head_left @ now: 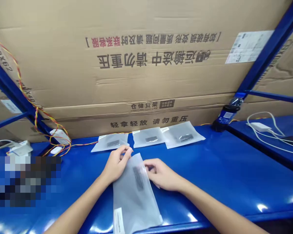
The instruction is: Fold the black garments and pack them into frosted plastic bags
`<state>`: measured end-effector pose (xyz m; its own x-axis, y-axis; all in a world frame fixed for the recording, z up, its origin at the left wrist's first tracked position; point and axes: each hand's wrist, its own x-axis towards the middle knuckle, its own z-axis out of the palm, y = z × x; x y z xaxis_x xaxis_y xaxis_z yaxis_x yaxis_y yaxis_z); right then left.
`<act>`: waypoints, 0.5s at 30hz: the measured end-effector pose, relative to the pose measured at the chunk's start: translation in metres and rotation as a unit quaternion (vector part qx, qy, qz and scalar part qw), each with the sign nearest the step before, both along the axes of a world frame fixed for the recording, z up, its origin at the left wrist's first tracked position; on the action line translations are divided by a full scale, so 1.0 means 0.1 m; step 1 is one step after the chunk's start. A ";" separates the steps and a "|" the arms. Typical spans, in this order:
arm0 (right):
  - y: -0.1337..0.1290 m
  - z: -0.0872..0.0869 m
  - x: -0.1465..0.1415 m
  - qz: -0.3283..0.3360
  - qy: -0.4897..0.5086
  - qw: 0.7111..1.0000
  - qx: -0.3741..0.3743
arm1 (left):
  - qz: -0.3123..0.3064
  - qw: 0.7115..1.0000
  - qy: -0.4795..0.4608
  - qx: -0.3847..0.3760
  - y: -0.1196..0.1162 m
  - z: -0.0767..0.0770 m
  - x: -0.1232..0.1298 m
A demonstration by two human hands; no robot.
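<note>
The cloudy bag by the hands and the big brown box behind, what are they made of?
The cloudy bag looks like thin frosted plastic: it's milky with a soft shine, and a dark thing shows through it. The big box looks like plain brown cardboard: it's dull, not shiny, with fold lines and printing on it.
</note>
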<state>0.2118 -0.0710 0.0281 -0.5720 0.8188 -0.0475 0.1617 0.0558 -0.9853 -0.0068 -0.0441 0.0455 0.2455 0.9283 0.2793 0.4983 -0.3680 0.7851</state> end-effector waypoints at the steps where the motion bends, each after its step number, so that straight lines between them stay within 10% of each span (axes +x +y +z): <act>1: 0.00 -0.02 -0.02 -0.008 0.002 1.000 -0.009 | 0.007 1.000 -0.008 0.001 -0.03 0.00 0.04; 15: -0.04 0.00 -0.10 -0.075 0.019 0.986 0.150 | 0.047 0.994 0.070 0.074 -0.05 -0.03 0.05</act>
<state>0.2015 -0.0750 0.0285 -0.4409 0.8678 0.2293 0.1538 0.3247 -0.9332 -0.0019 -0.0496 0.0429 0.2054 0.9004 0.3834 0.6365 -0.4205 0.6466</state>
